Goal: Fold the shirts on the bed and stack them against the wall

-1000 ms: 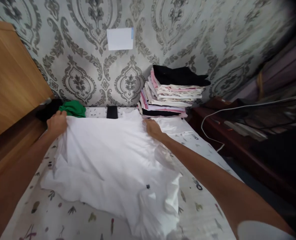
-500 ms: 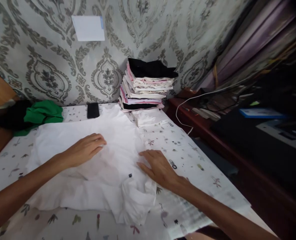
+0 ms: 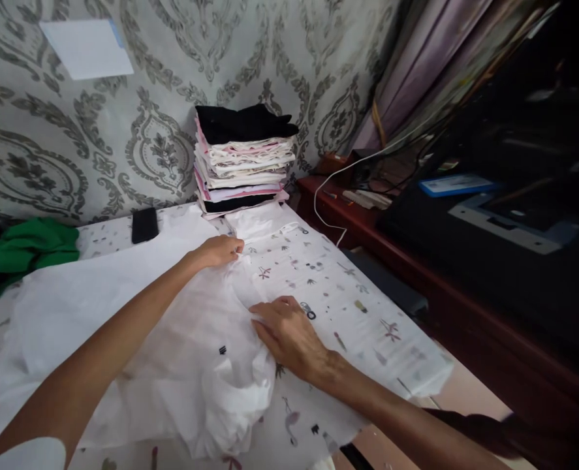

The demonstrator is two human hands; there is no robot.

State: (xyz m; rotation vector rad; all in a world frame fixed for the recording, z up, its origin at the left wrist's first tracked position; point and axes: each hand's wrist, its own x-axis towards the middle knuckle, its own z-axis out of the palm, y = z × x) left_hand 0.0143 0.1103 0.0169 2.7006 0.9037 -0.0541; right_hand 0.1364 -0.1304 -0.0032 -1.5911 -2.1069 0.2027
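A white shirt (image 3: 98,274) lies spread over the patterned cloth, its near right part bunched in loose folds. A small black mark (image 3: 222,350) shows on it. My left hand (image 3: 220,251) reaches across the shirt and pinches its far right edge, lifting the fabric slightly. Lower down on the same side, my right hand (image 3: 292,336) has its fingers curled at the shirt's edge, with thumb and fingertips on the fabric. The fingertips of both hands are partly hidden.
Behind stands a tall stack of folded clothes (image 3: 245,163), with a folded white garment (image 3: 260,222) before it. A black phone (image 3: 145,225) and a green garment (image 3: 32,248) lie left. A dark red desk (image 3: 367,215) with a white cable (image 3: 316,202) borders the right.
My left hand has moved right and away from me, from the shirt's middle to its edge, and closed there. My right hand's fingers have closed in on the edge. The view has turned right.
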